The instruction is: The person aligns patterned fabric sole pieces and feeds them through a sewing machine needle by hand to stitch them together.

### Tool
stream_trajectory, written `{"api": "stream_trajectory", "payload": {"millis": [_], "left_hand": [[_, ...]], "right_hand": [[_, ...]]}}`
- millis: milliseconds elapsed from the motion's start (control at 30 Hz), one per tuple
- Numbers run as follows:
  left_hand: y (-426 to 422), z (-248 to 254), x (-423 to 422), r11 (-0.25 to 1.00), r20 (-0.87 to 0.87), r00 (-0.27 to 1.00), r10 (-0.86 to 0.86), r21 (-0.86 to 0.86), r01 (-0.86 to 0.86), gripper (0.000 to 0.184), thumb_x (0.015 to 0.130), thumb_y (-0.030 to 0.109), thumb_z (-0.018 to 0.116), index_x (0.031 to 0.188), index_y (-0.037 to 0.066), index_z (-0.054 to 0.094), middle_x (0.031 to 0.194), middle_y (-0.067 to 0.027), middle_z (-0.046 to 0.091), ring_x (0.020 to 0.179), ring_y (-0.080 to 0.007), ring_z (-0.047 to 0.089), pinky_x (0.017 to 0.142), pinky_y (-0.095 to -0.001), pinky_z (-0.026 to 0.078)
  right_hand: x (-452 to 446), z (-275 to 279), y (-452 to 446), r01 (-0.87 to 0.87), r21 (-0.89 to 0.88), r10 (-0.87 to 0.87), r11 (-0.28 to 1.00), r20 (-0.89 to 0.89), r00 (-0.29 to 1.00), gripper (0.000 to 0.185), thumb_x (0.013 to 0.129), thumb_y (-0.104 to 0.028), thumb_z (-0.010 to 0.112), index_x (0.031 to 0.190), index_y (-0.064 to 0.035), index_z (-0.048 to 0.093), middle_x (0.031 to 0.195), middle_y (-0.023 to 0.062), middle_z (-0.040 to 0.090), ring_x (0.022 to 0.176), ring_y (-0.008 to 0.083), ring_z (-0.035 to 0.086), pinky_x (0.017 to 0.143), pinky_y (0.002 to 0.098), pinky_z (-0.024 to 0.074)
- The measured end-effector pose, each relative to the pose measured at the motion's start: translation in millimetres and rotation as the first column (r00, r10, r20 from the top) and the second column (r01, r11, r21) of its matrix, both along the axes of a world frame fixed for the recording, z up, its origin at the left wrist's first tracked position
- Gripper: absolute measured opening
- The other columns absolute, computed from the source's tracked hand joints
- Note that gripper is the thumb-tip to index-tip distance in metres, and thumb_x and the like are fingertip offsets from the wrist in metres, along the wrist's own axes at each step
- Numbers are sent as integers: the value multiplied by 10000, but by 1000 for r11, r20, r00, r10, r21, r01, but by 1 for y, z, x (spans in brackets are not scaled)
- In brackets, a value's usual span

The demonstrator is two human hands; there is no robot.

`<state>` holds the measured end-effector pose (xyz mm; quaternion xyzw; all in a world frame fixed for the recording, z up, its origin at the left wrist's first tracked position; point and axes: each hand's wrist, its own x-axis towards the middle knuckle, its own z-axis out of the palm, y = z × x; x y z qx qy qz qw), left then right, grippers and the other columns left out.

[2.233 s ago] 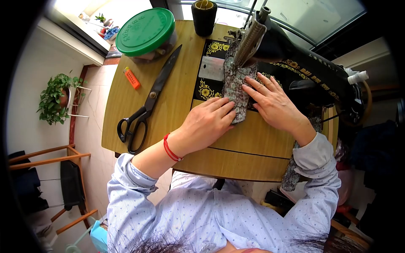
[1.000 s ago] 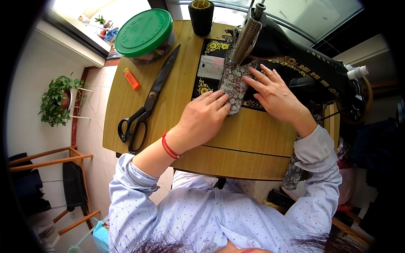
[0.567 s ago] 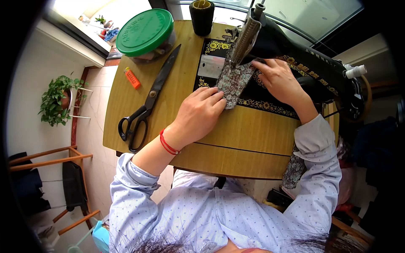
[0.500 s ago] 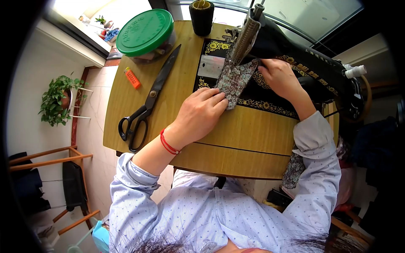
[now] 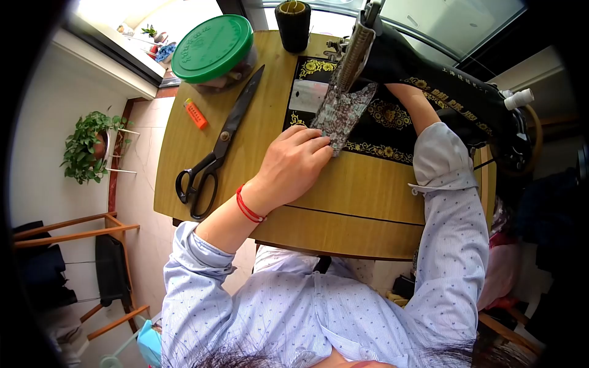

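Observation:
A strip of floral-patterned fabric (image 5: 345, 116) lies on the bed of a black sewing machine (image 5: 454, 98), its far end under the needle and presser area. My left hand (image 5: 294, 162), with a red cord bracelet at the wrist, grips the near left edge of the fabric with its fingers close together. My right hand (image 5: 405, 93) reaches behind the machine's arm, to the right of the fabric. Only its wrist side shows; the fingers are hidden, so what they touch cannot be seen.
Black-handled scissors (image 5: 222, 141) lie left of my left hand, beside an orange lighter (image 5: 196, 114). A green-lidded tub (image 5: 213, 50) and a black thread cone (image 5: 293, 27) stand at the back. White thread spools (image 5: 518, 99) sit on the machine's right.
My right hand has moved from the fabric's right edge to behind the machine's arm. My left hand stays on the fabric. The fabric piece hanging by the right sleeve is no longer visible.

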<state>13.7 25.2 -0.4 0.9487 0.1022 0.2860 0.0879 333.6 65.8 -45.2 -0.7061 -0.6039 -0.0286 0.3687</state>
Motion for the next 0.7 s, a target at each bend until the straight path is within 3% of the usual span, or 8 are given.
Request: {"api": "stream_trajectory", "payload": {"millis": [367,533,567,633,700], "left_hand": [[2,1,-2,989,-9,990,142,49,-141,188,689,2,628,871,38,661,1002,-77,703,1024,-280,631,914,-413,482],[-1,1,-2,926,-42,939,341,189,-328,206,707,33,615,906,49,668,1038,-69,699,1096,-277,592,964,-409,435],[-1,1,-1,926,-41,939,341,190,-328,206,707,33,615,906,49,668,1038,-69,699,1096,-277,592,964,-409,435],[-1,2,3,971,20,986,166,168,-167,234,730,49,611,954,55,678,1083,-58,691,1102,-260,584,967,-402,425],[-1,-1,2,975,-36,986,162,162,-154,238,748,57,600,972,57,680,1098,-53,688,1097,-255,586,969,-399,422]], "right_hand": [[-10,27,-17,67,-205,-54,977,67,996,442,944,-353,486,1274,-68,561,1329,164,556,1230,316,517,1059,399,379],[-19,38,-29,94,-337,-61,937,107,992,456,939,-355,486,1288,-69,553,1357,164,538,1251,314,502,1074,400,364],[-19,38,-29,107,-379,-63,919,127,990,459,938,-355,486,1291,-69,552,1363,164,535,1255,314,499,1077,400,361],[-14,33,-30,141,-493,-52,859,189,981,466,935,-360,485,1294,-70,550,1374,165,527,1266,314,490,1085,400,352],[2,16,-26,149,-573,-22,806,223,974,477,927,-365,480,1297,-73,548,1384,155,521,1278,314,478,1102,395,333]]}}
